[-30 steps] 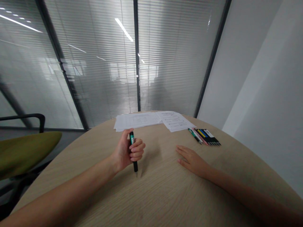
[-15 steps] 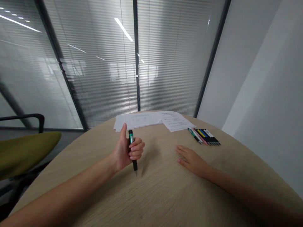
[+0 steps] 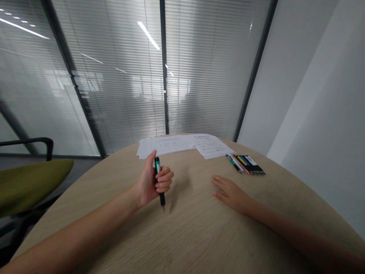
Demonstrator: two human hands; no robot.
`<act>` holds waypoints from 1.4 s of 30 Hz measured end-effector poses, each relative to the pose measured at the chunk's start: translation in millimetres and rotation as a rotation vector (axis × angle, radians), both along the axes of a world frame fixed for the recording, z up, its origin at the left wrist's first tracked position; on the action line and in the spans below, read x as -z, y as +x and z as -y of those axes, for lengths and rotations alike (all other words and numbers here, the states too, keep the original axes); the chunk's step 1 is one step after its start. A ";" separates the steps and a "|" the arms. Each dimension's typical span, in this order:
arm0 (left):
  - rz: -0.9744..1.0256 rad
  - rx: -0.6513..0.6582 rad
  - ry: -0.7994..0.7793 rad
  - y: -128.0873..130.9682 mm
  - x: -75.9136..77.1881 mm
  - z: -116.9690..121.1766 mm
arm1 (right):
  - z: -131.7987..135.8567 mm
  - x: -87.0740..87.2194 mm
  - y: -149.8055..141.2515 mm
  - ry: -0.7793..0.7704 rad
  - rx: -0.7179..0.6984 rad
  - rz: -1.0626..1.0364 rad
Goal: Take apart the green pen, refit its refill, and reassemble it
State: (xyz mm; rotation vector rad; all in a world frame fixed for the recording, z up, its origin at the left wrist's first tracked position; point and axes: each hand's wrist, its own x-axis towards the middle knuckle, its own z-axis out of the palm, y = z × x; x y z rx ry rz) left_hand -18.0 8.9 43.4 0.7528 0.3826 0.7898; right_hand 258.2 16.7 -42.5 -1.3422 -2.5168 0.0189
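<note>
Head view: left hand (image 3: 149, 184) curled closed around 1 green-and-black pen (image 3: 157, 166), held upright with its tip down, close above the middle of the bench (image 3: 194, 232). Right hand (image 3: 230, 194) lies open, flat and empty on the bench. Along the far edge: 2 paper stacks (image 3: 165, 146); toward the far right edge, about 6 side-by-side pens (image 3: 245, 164). Risk: a loosened grip could drop the held pen, which could roll off the curved edge.

Office meeting room — glass partition walls (image 3: 28, 95), slatted blinds (image 3: 114, 95), round wood-veneer table (image 3: 199, 236), papers (image 3: 168, 146), row of pens (image 3: 245, 164)
</note>
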 end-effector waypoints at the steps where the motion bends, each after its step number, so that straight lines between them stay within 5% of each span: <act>1: 0.000 -0.001 -0.001 -0.1 0.0 -0.2 | -0.3 0.5 0.1 0.001 -0.001 -0.004; 42: 0.009 0.066 0.024 1.3 2.2 -0.9 | -0.2 1.2 0.2 0.033 -0.006 -0.007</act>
